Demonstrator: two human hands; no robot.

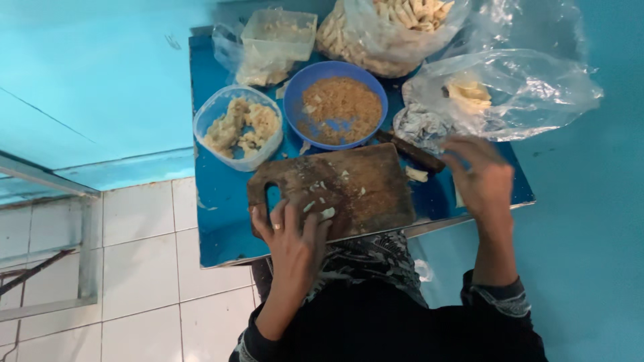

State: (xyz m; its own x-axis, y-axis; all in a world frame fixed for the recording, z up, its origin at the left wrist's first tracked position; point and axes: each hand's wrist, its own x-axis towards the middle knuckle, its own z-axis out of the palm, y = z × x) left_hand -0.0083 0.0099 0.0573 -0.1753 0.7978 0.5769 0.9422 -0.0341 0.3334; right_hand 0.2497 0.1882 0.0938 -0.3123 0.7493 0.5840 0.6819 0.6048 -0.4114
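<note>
A wooden cutting board (342, 188) lies at the near edge of the blue bench (221, 228). The left hand (292, 238) rests on it, fingers spread, holding nothing. The right hand (483, 177) (blurred) reaches the knife (409, 151); whether its grip has closed is unclear.

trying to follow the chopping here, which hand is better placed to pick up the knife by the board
The right hand. It hovers just beside the dark knife lying off the cutting board's far right corner. The left hand rests on the board's near left edge beside pale cut pieces, farther from the knife.
</note>
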